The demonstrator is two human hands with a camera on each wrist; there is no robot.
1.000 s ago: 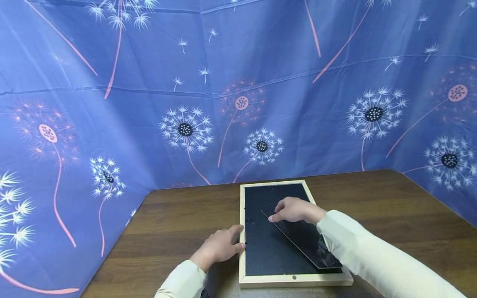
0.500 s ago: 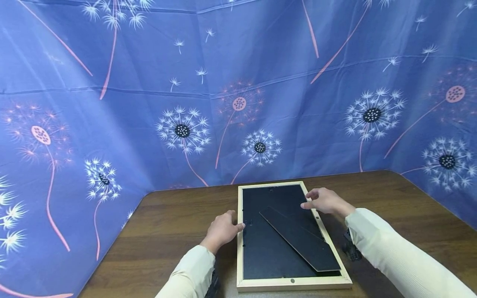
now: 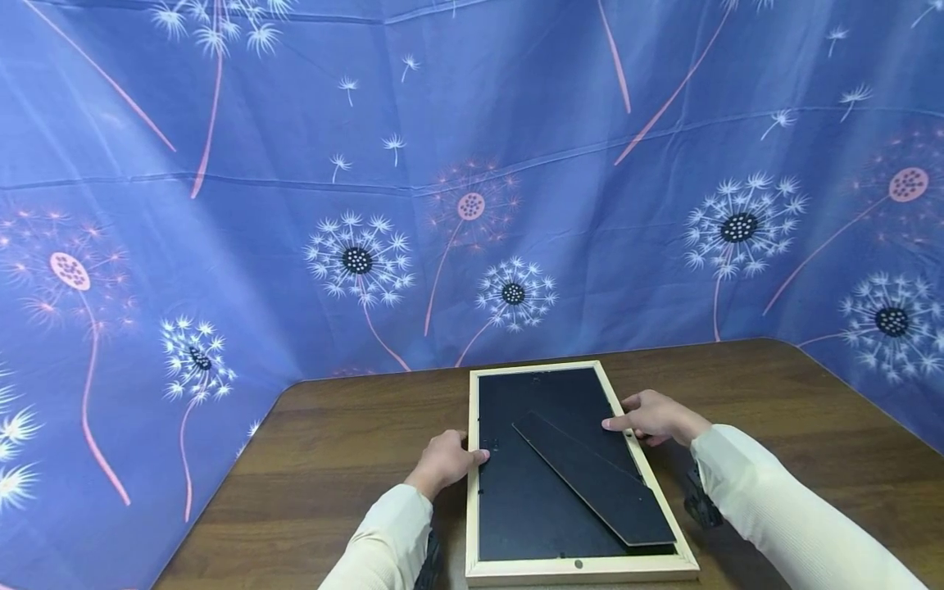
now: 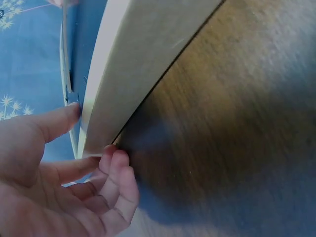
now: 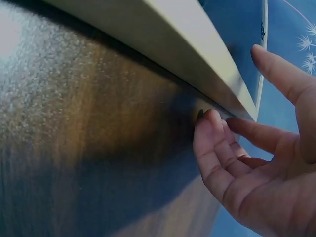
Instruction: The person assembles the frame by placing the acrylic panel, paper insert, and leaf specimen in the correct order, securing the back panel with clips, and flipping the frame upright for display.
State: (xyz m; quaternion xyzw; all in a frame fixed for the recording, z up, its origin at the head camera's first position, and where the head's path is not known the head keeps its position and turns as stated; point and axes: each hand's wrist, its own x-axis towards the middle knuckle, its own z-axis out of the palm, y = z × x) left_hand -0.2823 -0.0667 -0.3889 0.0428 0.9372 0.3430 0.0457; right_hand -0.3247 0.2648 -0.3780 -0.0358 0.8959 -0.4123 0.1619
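Observation:
A picture frame point(image 3: 583, 569) with a pale wooden rim lies face down, showing its black backing board point(image 3: 531, 500). A black easel leg point(image 3: 597, 483) slants across that board. My left hand point(image 3: 446, 460) grips the frame's left rim, its thumb on top and its fingers at the lower edge, as the left wrist view shows. At the right rim, my right hand point(image 3: 660, 416) straddles the wood. In the right wrist view, its thumb point(image 5: 276, 69) stands off the rim, while the curled fingertips point(image 5: 212, 118) are at the frame's lower edge.
The frame lies on a brown wood-grain table point(image 3: 354, 434). A blue cloth point(image 3: 627, 246) printed with dandelions hangs behind and beside the table. Dark wrist devices point(image 3: 701, 496) show under the cream sleeves point(image 3: 782, 500).
My right hand has let go of the easel leg, which has dropped flatter onto the backing, and has moved right to the frame's right rim. My left hand has shifted slightly up the left rim.

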